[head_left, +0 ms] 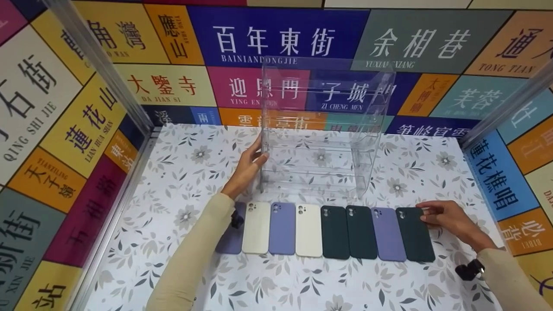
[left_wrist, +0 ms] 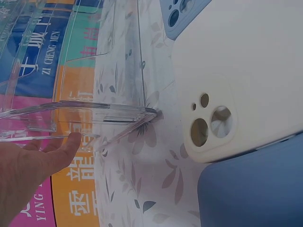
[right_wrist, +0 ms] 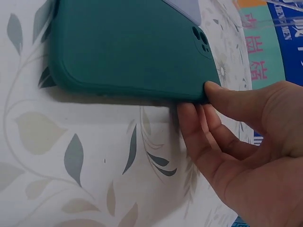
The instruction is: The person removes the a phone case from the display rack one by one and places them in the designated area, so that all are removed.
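Note:
A clear acrylic display rack [head_left: 360, 185] with several tiers stands on the cloth towards the back. My left hand [head_left: 250, 166] holds its left side edge, thumb at the front; in the left wrist view, the thumb of the left hand [left_wrist: 38, 165] lies against the clear panel. At the right end of a row of phone cases, my right hand [head_left: 449, 218] pinches the top right corner of a dark green phone case [head_left: 417, 237]. The right wrist view shows the thumb of the right hand [right_wrist: 246, 137] on top of the green case [right_wrist: 128, 52] and fingers under its edge.
Side by side in front of the rack lie purple cases [head_left: 282, 229], cream cases [head_left: 308, 231] and more dark green cases [head_left: 335, 233]. The left forearm partly covers the leftmost purple case [head_left: 231, 237]. Printed panels [head_left: 276, 34] wall the back and both sides of the flower-patterned tabletop [head_left: 198, 172].

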`<action>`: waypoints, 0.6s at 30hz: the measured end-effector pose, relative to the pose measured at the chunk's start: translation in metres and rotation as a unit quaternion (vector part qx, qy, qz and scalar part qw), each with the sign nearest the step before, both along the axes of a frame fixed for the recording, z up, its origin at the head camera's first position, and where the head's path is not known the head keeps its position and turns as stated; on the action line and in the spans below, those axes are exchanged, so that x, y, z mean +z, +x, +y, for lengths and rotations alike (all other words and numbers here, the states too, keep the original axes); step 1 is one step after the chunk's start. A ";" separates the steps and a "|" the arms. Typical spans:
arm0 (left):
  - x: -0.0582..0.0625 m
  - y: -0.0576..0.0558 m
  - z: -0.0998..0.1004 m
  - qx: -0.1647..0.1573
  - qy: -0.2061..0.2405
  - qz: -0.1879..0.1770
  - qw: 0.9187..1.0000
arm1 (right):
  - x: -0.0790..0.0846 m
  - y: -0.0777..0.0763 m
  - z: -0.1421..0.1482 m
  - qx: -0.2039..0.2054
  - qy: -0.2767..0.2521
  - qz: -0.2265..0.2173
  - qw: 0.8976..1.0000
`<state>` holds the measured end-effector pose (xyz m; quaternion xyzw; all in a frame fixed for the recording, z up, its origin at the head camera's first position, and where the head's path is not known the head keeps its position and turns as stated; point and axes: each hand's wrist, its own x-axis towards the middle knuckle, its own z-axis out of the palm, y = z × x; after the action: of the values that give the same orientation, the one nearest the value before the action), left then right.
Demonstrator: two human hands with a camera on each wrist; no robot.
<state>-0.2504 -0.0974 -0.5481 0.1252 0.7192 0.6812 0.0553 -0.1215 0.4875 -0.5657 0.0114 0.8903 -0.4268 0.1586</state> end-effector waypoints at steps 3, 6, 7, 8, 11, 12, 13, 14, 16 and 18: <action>0.000 0.000 0.001 -0.001 0.005 0.000 1.000 | -0.001 0.000 -0.006 0.001 0.047 0.016 0.999; 0.001 0.001 0.001 0.000 0.005 -0.004 1.000 | -0.001 0.001 -0.012 0.005 0.087 0.037 0.996; 0.000 0.001 0.001 0.001 0.005 -0.006 1.000 | 0.000 0.002 -0.013 0.007 0.097 0.043 0.994; 0.000 0.001 0.001 0.001 0.003 -0.007 1.000 | 0.000 0.003 -0.014 0.010 0.107 0.048 0.993; 0.000 0.001 0.001 0.003 -0.001 -0.008 1.000 | 0.000 0.005 -0.016 0.014 0.123 0.061 0.990; 0.000 0.001 0.001 0.003 -0.002 -0.008 1.000 | 0.000 0.005 -0.016 0.015 0.125 0.064 0.990; 0.001 0.001 0.001 0.003 -0.002 -0.007 1.000 | 0.000 0.005 -0.016 0.015 0.126 0.066 0.990; 0.001 0.001 0.000 0.003 -0.002 -0.005 1.000 | -0.001 0.005 -0.017 0.014 0.127 0.068 0.990; 0.001 0.000 0.000 0.004 -0.001 -0.002 1.000 | -0.001 0.005 -0.017 0.012 0.127 0.071 0.989; 0.001 0.000 0.000 0.004 0.001 0.001 1.000 | -0.002 0.005 -0.018 0.011 0.124 0.071 0.990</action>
<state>-0.2505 -0.0977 -0.5474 0.1236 0.7194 0.6816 0.0518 -0.1167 0.4696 -0.5679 -0.0094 0.9453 -0.3112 0.0970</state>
